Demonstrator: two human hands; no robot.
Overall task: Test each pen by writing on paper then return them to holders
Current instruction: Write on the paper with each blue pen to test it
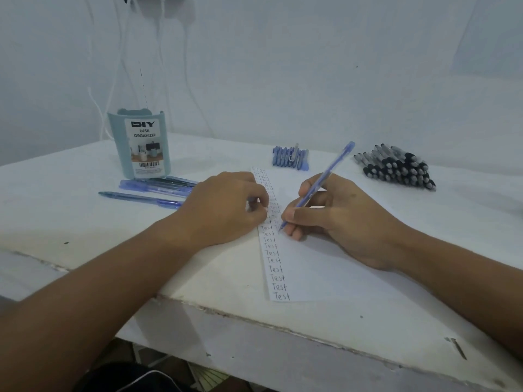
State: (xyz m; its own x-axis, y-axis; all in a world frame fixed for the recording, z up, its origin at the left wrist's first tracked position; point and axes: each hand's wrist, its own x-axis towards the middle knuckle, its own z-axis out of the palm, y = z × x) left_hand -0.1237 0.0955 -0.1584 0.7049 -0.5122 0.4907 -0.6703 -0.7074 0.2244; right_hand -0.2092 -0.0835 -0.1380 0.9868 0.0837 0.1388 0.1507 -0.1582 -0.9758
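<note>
Left hand [226,210]: palm down, fingers curled under, knuckles up, forearm reaching in from the lower left. Right hand [334,213]: thumb and fingers pinching a blue pen [319,185] near its tip, heel of the hand resting down, forearm entering from the right.

A white bench [85,171] is set right against a plain pale wall [311,66], and the whole scene is washed in dim, bluish light. The bench's front edge [254,323] is pretty chipped and scuffed, with dark specks scattered over the top. A few thin white cables [186,80] can be seen hanging down the wall. Something dark is glimpsed underneath the bench, too murky to be made out.
</note>
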